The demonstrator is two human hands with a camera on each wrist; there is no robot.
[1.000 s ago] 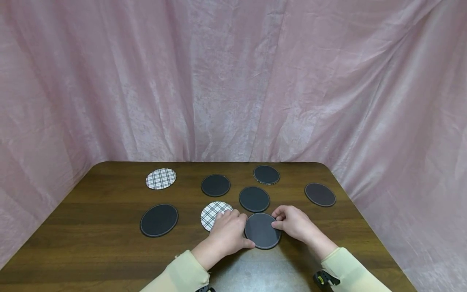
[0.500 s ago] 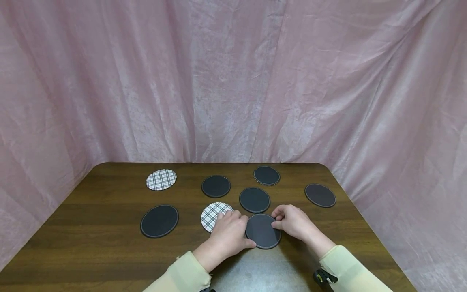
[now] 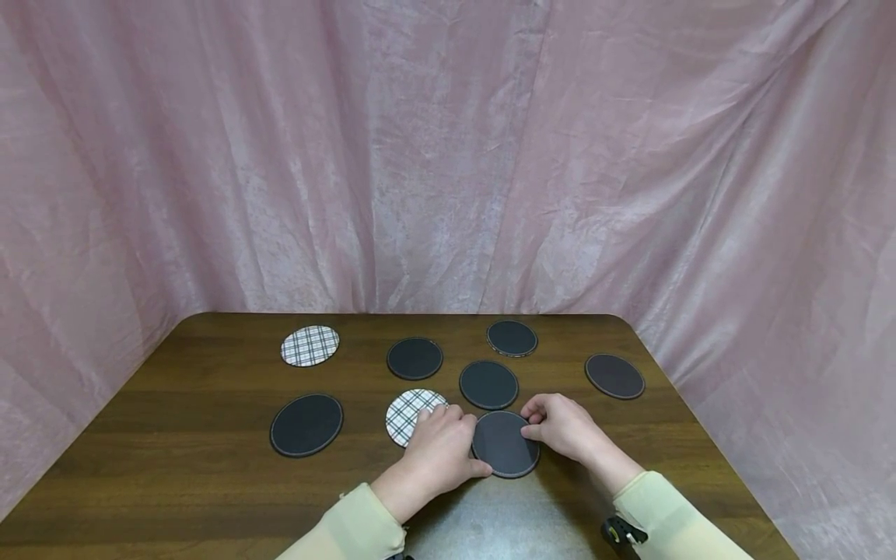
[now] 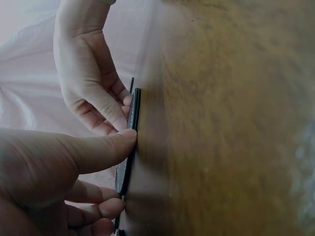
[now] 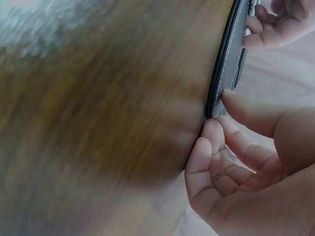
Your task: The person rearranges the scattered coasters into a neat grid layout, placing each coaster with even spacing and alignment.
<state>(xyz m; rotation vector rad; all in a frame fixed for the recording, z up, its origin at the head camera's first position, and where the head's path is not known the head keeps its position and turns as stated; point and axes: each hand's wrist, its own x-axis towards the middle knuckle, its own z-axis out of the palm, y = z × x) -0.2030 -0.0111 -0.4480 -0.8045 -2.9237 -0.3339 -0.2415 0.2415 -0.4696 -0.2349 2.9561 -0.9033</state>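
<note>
A dark round coaster point(image 3: 505, 445) with a pale stitched border lies at the front middle of the table, between both hands. My left hand point(image 3: 437, 449) holds its left side, thumb at the near rim and fingers bent by the far left edge. At the right edge, my right hand point(image 3: 565, 428) pinches the rim, its thumb on the top face in the right wrist view. Side-on, the coaster's thick edge point(image 4: 129, 157) shows close against the wood. A white plaid coaster point(image 3: 408, 416) lies just left, partly covered by the left fingers.
More dark coasters lie spread around: one right behind point(image 3: 488, 384), one at left point(image 3: 306, 425), one at right point(image 3: 614, 376) and others farther back. A second plaid coaster point(image 3: 309, 346) is at the back left. Behind the wooden table point(image 3: 175, 482) hangs a pink curtain point(image 3: 448, 155).
</note>
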